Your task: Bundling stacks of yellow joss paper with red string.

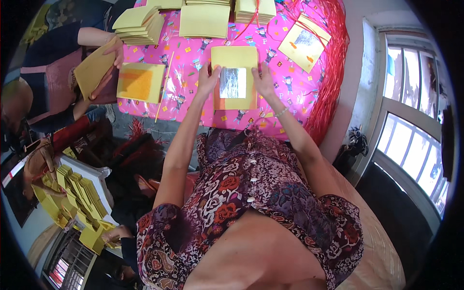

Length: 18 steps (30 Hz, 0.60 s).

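Silver-centred yellow paper rectangle (234,79) near front edge of pink patterned surface (295,107).
Left hand (209,79) and right hand (264,82) touch its sides; grip unclear.

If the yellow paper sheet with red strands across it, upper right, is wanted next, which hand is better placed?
Probably the right hand: it is at the right edge of the central yellow rectangular paper, nearer the upper-right sheet. The left hand is at the left edge, farther away.

head-worn left fisheye | faces down | near garment (237,188), pink tabletop (297,104) beyond
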Tool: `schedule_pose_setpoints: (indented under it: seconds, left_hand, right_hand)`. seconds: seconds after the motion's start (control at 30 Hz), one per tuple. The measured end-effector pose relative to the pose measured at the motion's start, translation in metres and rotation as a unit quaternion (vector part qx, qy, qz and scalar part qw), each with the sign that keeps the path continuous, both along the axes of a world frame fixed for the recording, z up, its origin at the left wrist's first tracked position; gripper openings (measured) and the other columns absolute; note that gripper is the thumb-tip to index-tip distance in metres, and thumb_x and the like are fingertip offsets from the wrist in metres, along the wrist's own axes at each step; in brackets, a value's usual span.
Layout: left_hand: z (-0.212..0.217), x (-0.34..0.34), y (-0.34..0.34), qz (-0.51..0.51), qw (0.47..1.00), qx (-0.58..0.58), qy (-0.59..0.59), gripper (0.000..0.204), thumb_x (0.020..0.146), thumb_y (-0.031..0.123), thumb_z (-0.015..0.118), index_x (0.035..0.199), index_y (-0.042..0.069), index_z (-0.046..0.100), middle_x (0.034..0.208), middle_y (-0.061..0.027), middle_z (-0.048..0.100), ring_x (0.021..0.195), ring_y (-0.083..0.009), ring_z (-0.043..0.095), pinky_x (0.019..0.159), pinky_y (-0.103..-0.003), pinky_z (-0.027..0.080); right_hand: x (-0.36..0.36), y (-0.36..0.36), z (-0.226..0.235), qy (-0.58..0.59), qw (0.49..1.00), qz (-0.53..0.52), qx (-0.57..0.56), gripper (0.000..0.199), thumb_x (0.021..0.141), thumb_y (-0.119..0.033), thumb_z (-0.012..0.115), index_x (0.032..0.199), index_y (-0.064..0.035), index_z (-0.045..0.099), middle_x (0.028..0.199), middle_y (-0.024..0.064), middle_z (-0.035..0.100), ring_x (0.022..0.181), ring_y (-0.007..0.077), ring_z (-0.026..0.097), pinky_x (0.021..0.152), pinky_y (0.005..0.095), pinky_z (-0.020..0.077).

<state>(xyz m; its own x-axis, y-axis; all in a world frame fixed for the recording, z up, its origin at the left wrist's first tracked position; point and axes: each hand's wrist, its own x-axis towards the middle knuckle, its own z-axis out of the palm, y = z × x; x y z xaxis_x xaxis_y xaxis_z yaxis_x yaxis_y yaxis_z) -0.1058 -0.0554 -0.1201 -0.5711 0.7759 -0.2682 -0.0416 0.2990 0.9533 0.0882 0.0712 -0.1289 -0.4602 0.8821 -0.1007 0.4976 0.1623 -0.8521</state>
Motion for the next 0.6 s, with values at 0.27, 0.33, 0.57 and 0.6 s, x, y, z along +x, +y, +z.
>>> schedule_pose_setpoints:
  seconds: [0.27,0.33,0.57,0.6]
  left_hand:
    - [0.008,0.009,0.008,0.023,0.999,0.025,0.032,0.034,0.091,0.024,0.061,0.116,0.001,0.056,0.101,-0.0084,0.062,0.095,-0.0175,0.058,0.084,-0.033,0.046]
    - [0.008,0.009,0.006,0.011,1.0,-0.007,0.024,0.036,0.091,0.024,0.061,0.118,0.001,0.055,0.106,-0.01,0.063,0.1,-0.0192,0.059,0.088,-0.034,0.046]
    - [0.015,0.013,0.006,0.0,0.999,0.023,0.028,0.032,0.094,0.02,0.058,0.119,0.001,0.054,0.103,-0.0072,0.061,0.096,-0.0159,0.056,0.084,-0.032,0.045]
    - [0.016,0.012,0.007,-0.01,0.999,0.011,0.029,0.033,0.095,0.021,0.057,0.121,0.002,0.053,0.099,-0.0032,0.058,0.092,-0.0125,0.052,0.082,-0.029,0.043]
  right_hand:
    - [-0.01,-0.021,0.022,0.019,0.999,-0.001,-0.04,0.053,0.092,-0.025,0.056,0.135,0.0008,0.038,0.117,0.0289,0.052,0.109,0.0442,0.053,0.092,0.05,0.0435]
    - [-0.009,-0.022,0.026,0.019,0.999,-0.002,-0.048,0.053,0.092,-0.024,0.056,0.135,0.0005,0.038,0.118,0.0289,0.051,0.109,0.0443,0.052,0.093,0.0499,0.0435]
    - [-0.009,-0.022,0.027,0.003,0.998,-0.009,-0.067,0.055,0.091,-0.024,0.057,0.136,0.0,0.037,0.118,0.0287,0.051,0.109,0.0438,0.053,0.093,0.0495,0.0437]
    - [-0.009,-0.022,0.026,0.001,0.998,-0.009,-0.062,0.055,0.091,-0.024,0.057,0.136,-0.0002,0.037,0.118,0.0288,0.051,0.109,0.0438,0.053,0.093,0.0494,0.0437]
